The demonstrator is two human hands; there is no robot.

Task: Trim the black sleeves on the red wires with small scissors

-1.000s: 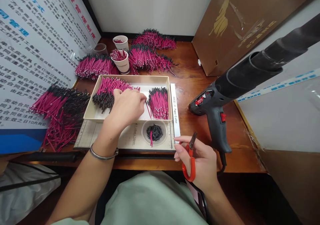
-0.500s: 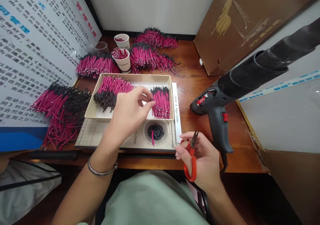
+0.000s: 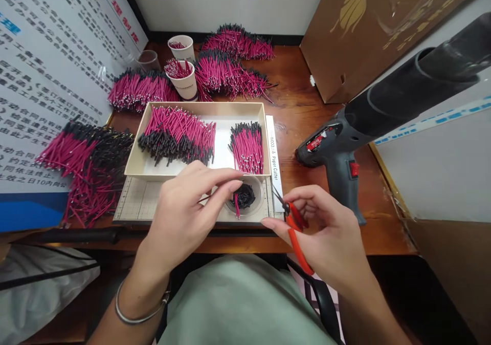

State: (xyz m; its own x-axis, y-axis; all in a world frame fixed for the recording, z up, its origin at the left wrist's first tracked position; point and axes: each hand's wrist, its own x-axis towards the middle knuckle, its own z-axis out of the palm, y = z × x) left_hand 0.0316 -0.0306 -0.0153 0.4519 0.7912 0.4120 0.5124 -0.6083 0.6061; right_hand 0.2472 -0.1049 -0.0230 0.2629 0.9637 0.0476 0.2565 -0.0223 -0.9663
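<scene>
My left hand (image 3: 192, 207) is closed in a pinch in front of the shallow cardboard box (image 3: 132, 153). A thin wire (image 3: 204, 198) shows between its thumb and fingers, mostly hidden by them. In my right hand (image 3: 326, 227) are small red-handled scissors (image 3: 294, 216), their narrow blades parted and pointing up and left. Between the hands stands a clear round cup (image 3: 260, 194) with short black tube pieces (image 3: 245, 196) and one pink wire (image 3: 237, 204) in it. The box holds a large pile of pink wires with black ends (image 3: 180, 132) and a smaller bundle (image 3: 247, 148) at its right.
A paper cutter board (image 3: 134, 201) lies under the box. Right of it rests a black heat gun (image 3: 339, 155). Behind are more wire heaps (image 3: 226, 73), paper cups (image 3: 184, 86) and a clear plastic cup (image 3: 149, 61). Another wire heap (image 3: 88, 166) lies left.
My left hand has come back from the right bundle in the box toward me, above the cup's left side. The scissors have turned, with blades now parted and pointing left. The view has shifted slightly.
</scene>
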